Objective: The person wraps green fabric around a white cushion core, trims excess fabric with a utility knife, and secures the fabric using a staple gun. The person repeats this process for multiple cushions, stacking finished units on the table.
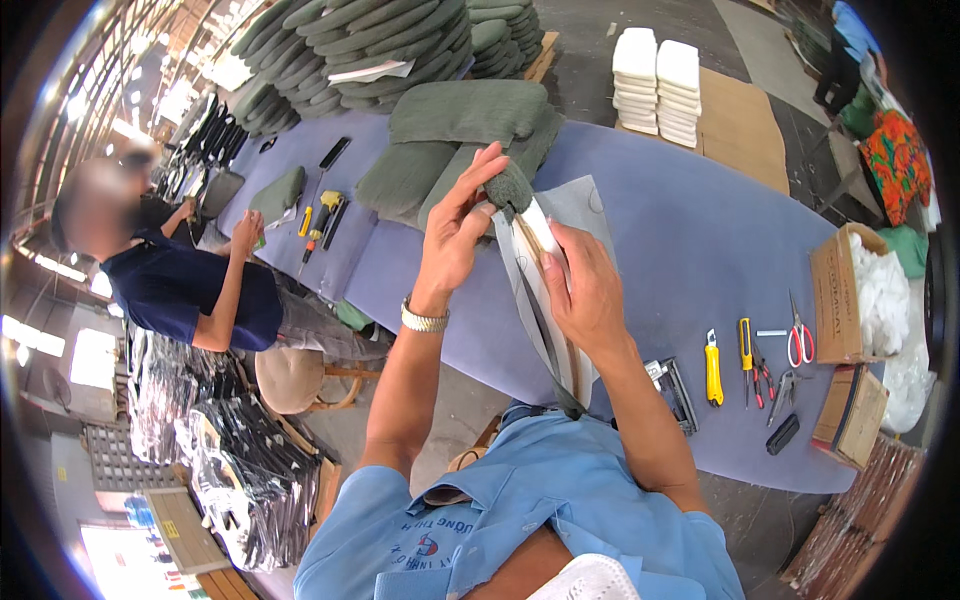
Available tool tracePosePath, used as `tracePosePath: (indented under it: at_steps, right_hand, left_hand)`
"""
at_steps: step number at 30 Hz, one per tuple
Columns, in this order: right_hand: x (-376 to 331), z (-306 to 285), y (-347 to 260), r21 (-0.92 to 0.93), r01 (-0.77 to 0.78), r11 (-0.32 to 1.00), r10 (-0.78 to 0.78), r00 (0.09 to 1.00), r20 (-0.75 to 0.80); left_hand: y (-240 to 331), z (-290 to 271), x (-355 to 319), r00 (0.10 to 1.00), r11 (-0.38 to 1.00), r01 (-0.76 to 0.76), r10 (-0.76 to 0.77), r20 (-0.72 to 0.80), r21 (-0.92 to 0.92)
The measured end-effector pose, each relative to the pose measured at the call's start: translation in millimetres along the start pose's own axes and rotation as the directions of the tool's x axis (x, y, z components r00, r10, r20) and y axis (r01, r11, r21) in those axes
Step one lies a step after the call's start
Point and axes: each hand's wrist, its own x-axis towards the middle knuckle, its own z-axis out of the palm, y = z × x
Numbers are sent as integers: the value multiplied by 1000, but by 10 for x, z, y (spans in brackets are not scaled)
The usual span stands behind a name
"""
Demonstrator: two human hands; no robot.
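Observation:
My left hand (455, 235) grips the green-covered top end of a long narrow cushion piece (540, 250) that I hold upright over the purple worktable (700, 230). A metal watch sits on that wrist. My right hand (585, 290) clasps the piece's pale side lower down, fingers wrapped around it. Grey fabric hangs down from the piece toward my blue shirt. Both hands are closed on the same piece.
Green padded cushions (465, 115) lie and stack at the table's far end. A yellow knife (713, 370), screwdriver, red scissors (798, 340), pliers and a staple gun (672, 385) lie to the right. Cardboard boxes (838, 295) with white filling stand at right. A seated person (190, 285) works at left.

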Motion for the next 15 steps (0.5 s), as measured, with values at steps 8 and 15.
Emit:
tracePosePath:
  at_steps: [8,15]
  right_hand:
    - [111,52,-17,-141,-13,990,13,1000,-2]
    - [-16,58,15,-51,-28,998,30,999,40]
  left_hand:
    - [-3,475,-182,985,997,38,-27,-173,63]
    - [26,542,-190,929,982,68,1,-370,174]
